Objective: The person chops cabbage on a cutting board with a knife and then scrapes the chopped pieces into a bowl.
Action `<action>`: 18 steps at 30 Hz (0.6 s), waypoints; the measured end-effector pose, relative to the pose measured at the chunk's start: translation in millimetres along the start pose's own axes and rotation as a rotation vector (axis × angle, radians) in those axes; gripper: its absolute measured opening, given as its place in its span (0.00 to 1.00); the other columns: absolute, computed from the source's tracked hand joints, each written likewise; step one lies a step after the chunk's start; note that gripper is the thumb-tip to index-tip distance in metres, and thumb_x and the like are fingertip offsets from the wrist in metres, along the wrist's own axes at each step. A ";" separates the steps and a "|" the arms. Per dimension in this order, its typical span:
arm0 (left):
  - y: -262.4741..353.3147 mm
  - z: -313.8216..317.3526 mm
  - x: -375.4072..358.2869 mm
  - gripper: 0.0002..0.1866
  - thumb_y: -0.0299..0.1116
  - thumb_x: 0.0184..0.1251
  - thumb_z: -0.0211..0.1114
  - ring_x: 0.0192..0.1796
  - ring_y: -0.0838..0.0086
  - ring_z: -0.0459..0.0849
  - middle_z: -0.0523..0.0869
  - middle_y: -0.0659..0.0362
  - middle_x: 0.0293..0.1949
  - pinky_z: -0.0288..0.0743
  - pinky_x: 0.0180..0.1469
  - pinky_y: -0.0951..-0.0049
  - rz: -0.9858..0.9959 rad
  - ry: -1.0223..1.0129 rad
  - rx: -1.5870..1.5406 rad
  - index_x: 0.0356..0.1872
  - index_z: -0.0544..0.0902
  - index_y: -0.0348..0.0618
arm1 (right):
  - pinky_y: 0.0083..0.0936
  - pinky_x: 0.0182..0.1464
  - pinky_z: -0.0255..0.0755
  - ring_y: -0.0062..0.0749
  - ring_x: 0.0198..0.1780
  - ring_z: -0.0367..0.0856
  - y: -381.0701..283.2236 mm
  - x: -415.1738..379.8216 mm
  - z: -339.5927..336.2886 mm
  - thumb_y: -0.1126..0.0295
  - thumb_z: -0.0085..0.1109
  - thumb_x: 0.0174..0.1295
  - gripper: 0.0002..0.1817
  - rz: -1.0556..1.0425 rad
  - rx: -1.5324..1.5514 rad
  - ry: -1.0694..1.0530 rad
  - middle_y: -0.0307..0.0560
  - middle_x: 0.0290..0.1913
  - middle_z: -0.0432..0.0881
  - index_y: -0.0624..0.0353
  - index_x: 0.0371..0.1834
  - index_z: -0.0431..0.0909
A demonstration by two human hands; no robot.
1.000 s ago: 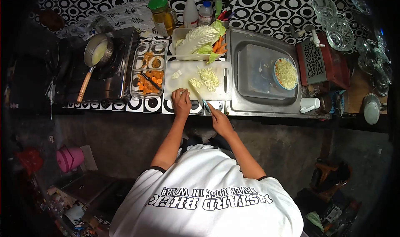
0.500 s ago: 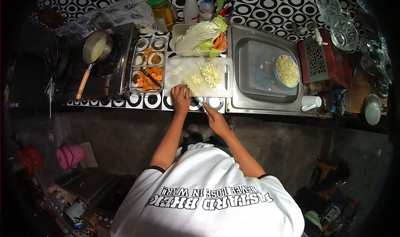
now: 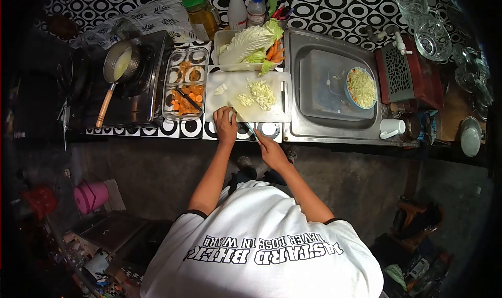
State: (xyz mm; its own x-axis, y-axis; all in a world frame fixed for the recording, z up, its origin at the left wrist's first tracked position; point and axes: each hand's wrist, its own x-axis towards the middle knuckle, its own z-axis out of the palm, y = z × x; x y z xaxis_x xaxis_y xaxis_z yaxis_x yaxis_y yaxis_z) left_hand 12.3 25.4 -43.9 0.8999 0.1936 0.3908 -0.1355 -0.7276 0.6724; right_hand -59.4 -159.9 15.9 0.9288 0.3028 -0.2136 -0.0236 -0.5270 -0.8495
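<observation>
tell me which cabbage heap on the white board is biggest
The rightmost pale-green heap of chopped cabbage on the white rectangular cutting board; those to its left are visibly smaller.

Arms (image 3: 212, 178) reach forward — left hand (image 3: 225, 125) curled, right hand (image 3: 269, 147) gripping.

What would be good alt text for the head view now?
A right hand holds a knife over a board of chopped cabbage, the left hand at the board's near edge. A stove stands left, a sink right.

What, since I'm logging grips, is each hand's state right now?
Left hand: curled over the cutting board; grip cannot be told.
Right hand: closed, holding the knife.
</observation>
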 end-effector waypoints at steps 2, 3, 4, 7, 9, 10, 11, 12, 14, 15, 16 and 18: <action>1.7 -0.5 -0.4 0.13 0.21 0.58 0.67 0.55 0.55 0.75 0.80 0.52 0.46 0.69 0.59 0.58 -0.019 0.012 0.000 0.45 0.82 0.34 | 0.37 0.56 0.72 0.54 0.47 0.80 -0.2 -0.1 -0.1 0.78 0.47 0.69 0.31 0.002 -0.027 -0.001 0.60 0.44 0.79 0.45 0.76 0.62; 1.8 -0.8 -0.4 0.13 0.21 0.58 0.67 0.55 0.55 0.75 0.80 0.52 0.46 0.69 0.59 0.58 -0.019 0.011 0.000 0.45 0.82 0.34 | 0.37 0.56 0.72 0.54 0.47 0.80 -0.1 -0.3 -0.1 0.78 0.47 0.69 0.31 0.002 -0.026 0.000 0.60 0.44 0.79 0.45 0.76 0.62; 1.6 -1.3 -0.4 0.12 0.21 0.57 0.68 0.55 0.55 0.75 0.80 0.52 0.46 0.69 0.59 0.58 -0.028 0.012 -0.007 0.43 0.82 0.34 | 0.40 0.53 0.72 0.55 0.45 0.80 0.1 -0.7 -0.2 0.77 0.46 0.69 0.30 -0.030 -0.033 0.015 0.60 0.42 0.79 0.46 0.76 0.63; -0.3 -0.9 -1.2 0.11 0.21 0.56 0.68 0.55 0.56 0.75 0.81 0.53 0.46 0.69 0.58 0.59 -0.027 0.013 -0.005 0.41 0.84 0.35 | 0.44 0.49 0.73 0.56 0.43 0.80 2.3 -1.2 1.2 0.75 0.46 0.69 0.30 -0.057 -0.055 0.032 0.60 0.40 0.79 0.47 0.75 0.64; -1.9 -0.7 -1.6 0.10 0.20 0.55 0.68 0.55 0.56 0.75 0.81 0.53 0.46 0.69 0.58 0.59 -0.019 0.015 0.005 0.40 0.84 0.35 | 0.44 0.48 0.73 0.56 0.42 0.80 3.9 -1.1 2.5 0.75 0.47 0.68 0.30 -0.053 -0.069 0.030 0.60 0.40 0.78 0.46 0.75 0.64; -2.5 -0.7 -1.9 0.10 0.20 0.55 0.68 0.55 0.56 0.75 0.81 0.54 0.46 0.70 0.58 0.59 -0.012 0.019 0.006 0.39 0.85 0.36 | 0.44 0.47 0.73 0.56 0.41 0.80 4.5 -1.3 3.0 0.75 0.47 0.68 0.30 -0.063 -0.083 0.036 0.59 0.39 0.78 0.46 0.75 0.64; -3.2 -0.7 -2.3 0.09 0.20 0.55 0.68 0.54 0.56 0.75 0.81 0.54 0.47 0.70 0.58 0.59 -0.005 0.023 0.008 0.39 0.85 0.36 | 0.44 0.46 0.73 0.55 0.40 0.79 5.2 -1.5 3.7 0.75 0.47 0.68 0.30 -0.073 -0.096 0.041 0.59 0.38 0.78 0.45 0.75 0.64; -3.3 -1.1 -2.6 0.09 0.20 0.55 0.68 0.54 0.56 0.75 0.81 0.54 0.47 0.70 0.58 0.59 -0.006 0.023 0.011 0.39 0.85 0.36 | 0.44 0.46 0.73 0.55 0.40 0.79 2.9 -1.7 3.0 0.75 0.47 0.68 0.30 -0.074 -0.094 0.038 0.59 0.38 0.78 0.45 0.75 0.64; -3.1 -1.0 -3.2 0.09 0.20 0.55 0.68 0.54 0.56 0.76 0.81 0.54 0.47 0.70 0.58 0.59 -0.006 0.027 0.012 0.38 0.85 0.36 | 0.40 0.52 0.73 0.53 0.45 0.79 -1.3 -2.5 0.9 0.79 0.48 0.67 0.32 -0.019 -0.110 -0.005 0.57 0.41 0.78 0.45 0.76 0.63; -3.1 -1.3 -3.2 0.09 0.20 0.55 0.68 0.54 0.56 0.76 0.81 0.54 0.47 0.70 0.58 0.59 -0.007 0.025 0.013 0.38 0.85 0.36 | 0.40 0.52 0.73 0.53 0.45 0.79 0.0 -2.6 1.6 0.79 0.48 0.67 0.32 -0.017 -0.108 -0.007 0.57 0.41 0.78 0.45 0.76 0.63; -2.9 -1.3 -3.0 0.09 0.20 0.55 0.68 0.54 0.56 0.76 0.81 0.54 0.47 0.70 0.58 0.59 -0.008 0.025 0.012 0.38 0.85 0.36 | 0.42 0.48 0.73 0.54 0.42 0.79 1.3 -2.4 2.3 0.77 0.48 0.68 0.31 -0.055 -0.105 0.020 0.57 0.39 0.78 0.45 0.76 0.63; -3.1 -1.0 -3.6 0.09 0.20 0.55 0.68 0.54 0.56 0.76 0.81 0.54 0.47 0.70 0.58 0.59 -0.009 0.023 0.010 0.38 0.85 0.36 | 0.44 0.45 0.73 0.55 0.39 0.79 2.3 -2.6 2.6 0.75 0.48 0.68 0.30 -0.092 -0.102 0.048 0.58 0.38 0.77 0.45 0.75 0.64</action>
State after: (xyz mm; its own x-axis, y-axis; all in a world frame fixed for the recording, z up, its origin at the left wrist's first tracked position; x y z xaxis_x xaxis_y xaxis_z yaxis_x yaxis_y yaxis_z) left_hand 9.0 27.6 -46.8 0.8914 0.2151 0.3988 -0.1231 -0.7320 0.6701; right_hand -62.9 -159.8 13.2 0.9420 0.3163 -0.1120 0.0975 -0.5775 -0.8106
